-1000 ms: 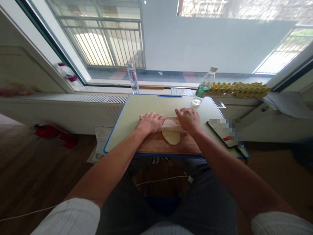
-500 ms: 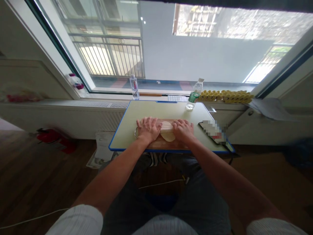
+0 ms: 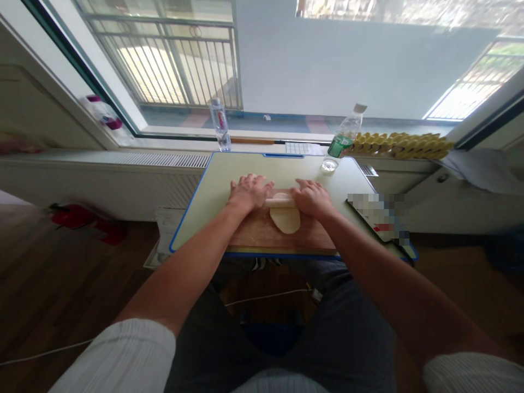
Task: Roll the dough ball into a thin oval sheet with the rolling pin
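A pale rolling pin (image 3: 280,203) lies crosswise over a flat, oval sheet of dough (image 3: 285,220). Under both is a wooden cutting board (image 3: 254,233). My left hand (image 3: 249,192) presses on the pin's left end, and my right hand (image 3: 313,196) bears on its right end; each is closed over the pin, with some fingers stretched forward past it. Most of the dough shows on my side of the pin, with a small part beyond it. The pin's ends are hidden under my palms.
The board rests on a small blue-edged table (image 3: 196,207). A green-labelled bottle (image 3: 340,143) stands at its back right, and a partly blurred flat object (image 3: 370,218) lies at right. Another bottle (image 3: 221,125) is by the window. A fire extinguisher (image 3: 85,221) is on the floor at left.
Both hands have pushed the rolling pin away from me, toward the far side of the board. More dough and board now show on the near side. My view has tilted down a little.
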The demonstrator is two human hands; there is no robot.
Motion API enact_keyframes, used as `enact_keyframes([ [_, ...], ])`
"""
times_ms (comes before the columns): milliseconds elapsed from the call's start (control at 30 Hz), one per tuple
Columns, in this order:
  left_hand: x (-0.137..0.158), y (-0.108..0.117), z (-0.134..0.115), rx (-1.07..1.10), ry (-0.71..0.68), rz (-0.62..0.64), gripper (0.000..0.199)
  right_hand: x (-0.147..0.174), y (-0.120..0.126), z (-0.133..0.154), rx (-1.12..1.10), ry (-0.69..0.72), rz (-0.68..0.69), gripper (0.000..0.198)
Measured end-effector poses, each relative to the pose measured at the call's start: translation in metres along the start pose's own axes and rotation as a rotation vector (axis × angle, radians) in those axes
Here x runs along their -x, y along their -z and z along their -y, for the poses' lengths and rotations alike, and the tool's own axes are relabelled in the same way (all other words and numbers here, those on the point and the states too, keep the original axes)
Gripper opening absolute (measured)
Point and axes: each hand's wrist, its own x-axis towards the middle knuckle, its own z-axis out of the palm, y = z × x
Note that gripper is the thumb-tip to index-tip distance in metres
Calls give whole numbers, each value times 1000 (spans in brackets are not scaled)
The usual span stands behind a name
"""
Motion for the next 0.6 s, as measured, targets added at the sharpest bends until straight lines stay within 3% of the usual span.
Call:
enact_keyframes([
  [167,-29,1,5,17,-8,162,72,-22,2,-1,-12,-9,99,67],
  [400,-44,2,6,4,10,12,67,-39,3,0,-8,-39,103,72],
  [600,-40,1,6,-10,-30,89,65,-33,3,-2,73,52,127,56],
])
